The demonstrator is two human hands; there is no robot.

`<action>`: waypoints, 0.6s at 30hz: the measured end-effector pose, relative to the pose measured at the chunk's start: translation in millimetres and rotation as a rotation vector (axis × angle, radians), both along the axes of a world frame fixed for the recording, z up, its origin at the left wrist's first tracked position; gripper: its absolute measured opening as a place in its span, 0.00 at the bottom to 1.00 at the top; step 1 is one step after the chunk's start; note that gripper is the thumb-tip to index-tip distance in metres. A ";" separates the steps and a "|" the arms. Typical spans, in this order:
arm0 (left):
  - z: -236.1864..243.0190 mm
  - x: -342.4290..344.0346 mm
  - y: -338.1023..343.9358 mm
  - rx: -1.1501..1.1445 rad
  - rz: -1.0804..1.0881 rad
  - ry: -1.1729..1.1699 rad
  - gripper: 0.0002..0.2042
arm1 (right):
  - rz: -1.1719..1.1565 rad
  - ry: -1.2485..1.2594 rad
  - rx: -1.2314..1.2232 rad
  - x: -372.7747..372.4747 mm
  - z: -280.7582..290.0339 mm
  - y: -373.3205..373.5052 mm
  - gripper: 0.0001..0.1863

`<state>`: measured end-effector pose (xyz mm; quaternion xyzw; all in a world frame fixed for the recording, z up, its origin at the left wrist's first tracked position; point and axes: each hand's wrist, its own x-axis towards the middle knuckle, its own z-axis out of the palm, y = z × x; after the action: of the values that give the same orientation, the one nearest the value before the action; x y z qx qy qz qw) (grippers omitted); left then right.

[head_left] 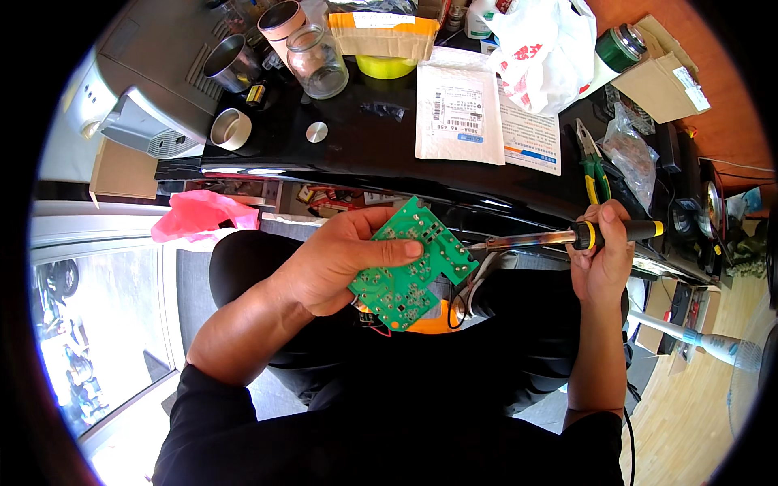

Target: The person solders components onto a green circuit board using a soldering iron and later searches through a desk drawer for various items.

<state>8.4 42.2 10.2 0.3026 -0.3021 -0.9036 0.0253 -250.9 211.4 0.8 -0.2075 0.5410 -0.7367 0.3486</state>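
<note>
My left hand (344, 259) grips a green circuit board (417, 267) by its left side, thumb on top, the soldered face turned up. In my right hand (601, 251) is a soldering iron (535, 239) with a black and yellow handle, pinched between thumb and fingers. Its tip points left and lies at the board's right edge; whether it touches a joint I cannot tell. Beneath the board, partly hidden, is something orange (433, 320) with a black wire and a red wire. The board is held above my lap.
A black table (365, 154) runs across in front, with a padded envelope (459, 113), a glass jar (318, 65), a metal cup (231, 130) and a white plastic bag (543, 57). Green-handled pliers (596, 166) lie at its right. A pink bag (203, 215) is at left, a fan (729, 348) at lower right.
</note>
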 end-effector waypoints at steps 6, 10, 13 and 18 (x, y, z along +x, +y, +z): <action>-0.7 0.0 -0.2 0.013 0.003 0.008 0.18 | -0.017 0.014 -0.005 -0.4 1.3 0.8 0.12; 0.8 0.4 0.3 -0.005 0.006 0.016 0.18 | -0.004 0.017 -0.019 -0.5 1.3 1.1 0.12; 1.3 0.0 -0.1 0.003 -0.003 0.010 0.18 | -0.018 0.009 -0.027 -1.3 0.4 1.2 0.11; -0.8 -0.6 0.4 0.001 -0.002 0.004 0.19 | 0.008 0.044 -0.034 -1.5 -1.0 1.2 0.11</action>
<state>7.9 42.6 9.5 0.3007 -0.3017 -0.9044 0.0249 -252.4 212.6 -0.2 -0.2316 0.5352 -0.7396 0.3359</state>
